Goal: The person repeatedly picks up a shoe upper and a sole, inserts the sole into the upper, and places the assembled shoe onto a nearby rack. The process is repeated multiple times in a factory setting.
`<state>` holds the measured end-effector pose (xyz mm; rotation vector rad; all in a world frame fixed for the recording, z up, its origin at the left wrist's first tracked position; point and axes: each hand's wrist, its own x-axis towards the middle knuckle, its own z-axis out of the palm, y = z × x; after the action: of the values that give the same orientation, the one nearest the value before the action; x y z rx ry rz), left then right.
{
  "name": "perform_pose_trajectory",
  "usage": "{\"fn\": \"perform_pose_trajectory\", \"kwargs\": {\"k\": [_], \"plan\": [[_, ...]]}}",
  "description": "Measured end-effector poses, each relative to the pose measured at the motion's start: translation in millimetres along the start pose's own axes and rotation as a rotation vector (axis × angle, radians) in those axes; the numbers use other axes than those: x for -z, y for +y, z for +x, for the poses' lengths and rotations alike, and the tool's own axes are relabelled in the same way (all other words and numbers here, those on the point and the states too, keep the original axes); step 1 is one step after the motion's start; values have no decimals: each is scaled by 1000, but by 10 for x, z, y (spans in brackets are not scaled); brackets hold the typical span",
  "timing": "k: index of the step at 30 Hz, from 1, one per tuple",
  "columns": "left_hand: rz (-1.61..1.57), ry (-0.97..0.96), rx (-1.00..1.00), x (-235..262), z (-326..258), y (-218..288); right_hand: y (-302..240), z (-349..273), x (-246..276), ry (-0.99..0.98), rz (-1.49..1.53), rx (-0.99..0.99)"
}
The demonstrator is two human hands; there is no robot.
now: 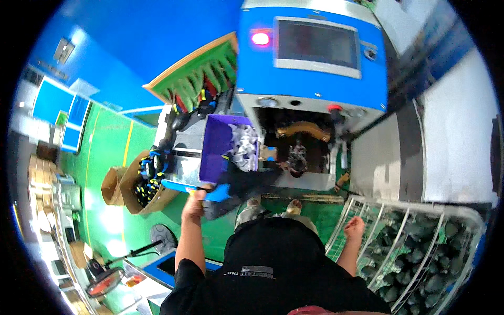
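Note:
My left hand [195,203] is closed on a blurred black-and-blue shoe upper [226,197], held out in front of my body. Its dark part stretches right, past the near edge of a purple bin [206,149] of white cut pieces [244,147]. My right hand [355,227] is curled with nothing visible in it, close to the left rim of a white wire cage [391,202]. Dark foot-shaped lasts [415,257] fill that cage. Beyond my hands stands a blue machine [315,86] with a dark screen and a glowing red light.
On the left, an open cardboard box [137,191] holds black, blue and yellow uppers. A green-fringed rack [202,71] stands behind the bin, dark shoes beneath it. A fan [105,281] is at lower left. The machine's opening [299,157] faces me.

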<state>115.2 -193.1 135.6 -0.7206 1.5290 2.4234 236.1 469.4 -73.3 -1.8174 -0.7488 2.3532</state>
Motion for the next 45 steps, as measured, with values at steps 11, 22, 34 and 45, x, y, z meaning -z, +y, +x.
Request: {"fn": "perform_pose_trajectory", "kwargs": {"k": [11,22,34,45], "plan": [[1172,695,-418,2228,1112,-318,875,-2954,-4315,-733,-821,1999],[1256,394,-648,1492,2867,692,1070,-2740,-5543,34,-914,2820],[1024,782,-476,1797,5277,675,1059,-2605,-5456,90,-1069,2826],[-814,100,-227,799,2973,544,1114,-2940,-5429,-44,-1191,2662]]}}
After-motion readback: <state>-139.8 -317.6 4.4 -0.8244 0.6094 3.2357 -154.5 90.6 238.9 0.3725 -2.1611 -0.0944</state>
